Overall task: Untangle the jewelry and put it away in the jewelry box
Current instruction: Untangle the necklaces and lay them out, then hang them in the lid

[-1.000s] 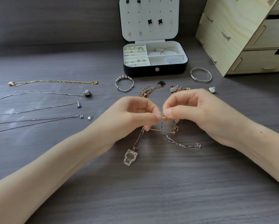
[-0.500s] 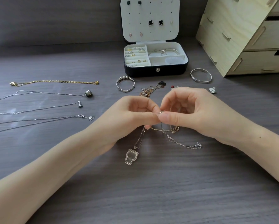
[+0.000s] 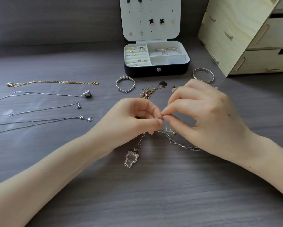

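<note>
My left hand (image 3: 134, 117) and my right hand (image 3: 203, 115) meet above the grey table and both pinch a small clasp (image 3: 160, 116) of a tangled silver chain (image 3: 175, 141). The chain hangs down from the fingers onto the table. A clear bear-shaped pendant (image 3: 131, 158) lies at its lower end. Behind the hands lies another tangle of rose-gold chains (image 3: 148, 92) with a dark pendant. The open jewelry box (image 3: 156, 71) stands at the back with rings and a bangle inside, and its white lid carries earrings.
Several necklaces lie straightened on the left: a gold one (image 3: 52, 82) and three silver ones (image 3: 39, 94). A beaded silver bangle (image 3: 125, 84) and a plain bangle (image 3: 203, 75) lie in front of the box. A wooden drawer unit (image 3: 245, 35) stands at the right.
My right hand has turned so its back faces up and its fingertips pinch the clasp from the right. The left hand keeps its hold. The chain and pendant barely moved.
</note>
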{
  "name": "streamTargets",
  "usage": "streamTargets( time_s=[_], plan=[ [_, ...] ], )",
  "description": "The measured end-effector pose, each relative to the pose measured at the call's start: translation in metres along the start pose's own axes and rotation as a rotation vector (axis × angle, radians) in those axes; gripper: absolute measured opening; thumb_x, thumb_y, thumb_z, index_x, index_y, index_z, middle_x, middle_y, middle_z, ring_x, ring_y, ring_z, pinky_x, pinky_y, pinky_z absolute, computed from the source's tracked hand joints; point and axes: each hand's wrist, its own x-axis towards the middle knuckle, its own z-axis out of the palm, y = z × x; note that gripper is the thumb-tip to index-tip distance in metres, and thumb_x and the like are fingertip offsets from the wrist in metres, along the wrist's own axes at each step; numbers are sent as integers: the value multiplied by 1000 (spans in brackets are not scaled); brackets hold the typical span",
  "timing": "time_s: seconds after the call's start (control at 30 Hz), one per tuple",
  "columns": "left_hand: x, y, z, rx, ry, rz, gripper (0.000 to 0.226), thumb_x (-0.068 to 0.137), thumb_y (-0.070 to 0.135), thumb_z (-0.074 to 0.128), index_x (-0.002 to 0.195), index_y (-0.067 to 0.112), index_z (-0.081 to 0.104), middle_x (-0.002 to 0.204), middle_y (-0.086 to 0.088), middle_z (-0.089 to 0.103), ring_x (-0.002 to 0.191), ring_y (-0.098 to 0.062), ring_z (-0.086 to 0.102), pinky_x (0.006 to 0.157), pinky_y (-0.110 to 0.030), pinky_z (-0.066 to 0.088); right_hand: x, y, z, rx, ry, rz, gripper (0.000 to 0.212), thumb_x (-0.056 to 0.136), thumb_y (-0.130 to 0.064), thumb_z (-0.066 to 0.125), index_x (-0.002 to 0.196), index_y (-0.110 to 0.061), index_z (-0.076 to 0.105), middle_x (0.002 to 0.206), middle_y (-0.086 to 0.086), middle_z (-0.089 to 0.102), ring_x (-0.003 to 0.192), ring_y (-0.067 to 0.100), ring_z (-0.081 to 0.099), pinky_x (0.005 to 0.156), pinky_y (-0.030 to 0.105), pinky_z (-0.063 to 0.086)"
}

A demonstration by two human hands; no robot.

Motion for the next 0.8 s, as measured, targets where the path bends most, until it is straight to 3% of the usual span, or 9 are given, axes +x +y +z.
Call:
streamTargets(
  time_s=[0.2, 0.4, 0.53, 0.67, 0.73, 0.8],
  plan=[
    [1, -1, 5, 70, 48, 18, 2, 66, 18, 65, 65, 19, 65, 61, 0, 63, 58, -10, 54, 64, -22, 43, 2, -4, 0, 114, -89, 131, 15, 75, -24, 54, 69, -13, 62, 73, -3, 61, 69, 19, 49, 65, 36, 43],
    [1, 0, 3, 97, 47, -9, 2, 63, 17, 63, 64, 16, 62, 60, 2, 61, 57, -9, 51, 59, -16, 40, 3, 0, -5, 398, -283, 378, 9, 73, -38, 51, 68, -31, 51, 68, -12, 51, 68, 2, 45, 66, 12, 32],
    [2, 2, 2, 94, 37, -28, 2, 62, 15, 61, 63, 16, 61, 59, 1, 58, 55, -9, 49, 55, -13, 38, 7, -1, -8, 540, -301, 487, 7, 72, -28, 57, 65, -28, 58, 66, -8, 56, 62, 6, 45, 59, 17, 38],
    [3, 3, 1, 100, 23, -36, 4, 60, 15, 61, 60, 19, 60, 56, 3, 57, 52, -7, 48, 52, -11, 36, 10, -4, -11, 706, -319, 560, 7, 75, -16, 63, 69, -17, 63, 76, 10, 65, 65, 23, 54, 66, 41, 47],
    [3, 3, 0, 99, 25, -33, 5, 60, 15, 61, 58, 20, 60, 55, 3, 56, 52, -8, 47, 53, -12, 36, 11, -4, -13, 815, -311, 613, 18, 79, -3, 64, 66, -16, 62, 78, 9, 69, 65, 16, 57, 66, 38, 49],
    [2, 3, 0, 104, 23, -33, 6, 60, 14, 61, 58, 20, 60, 55, 3, 56, 52, -8, 46, 53, -11, 36, 13, -3, -14, 909, -287, 676, 27, 77, 3, 63, 60, -17, 59, 74, 3, 70, 64, 8, 57, 62, 24, 46]
  ],
)
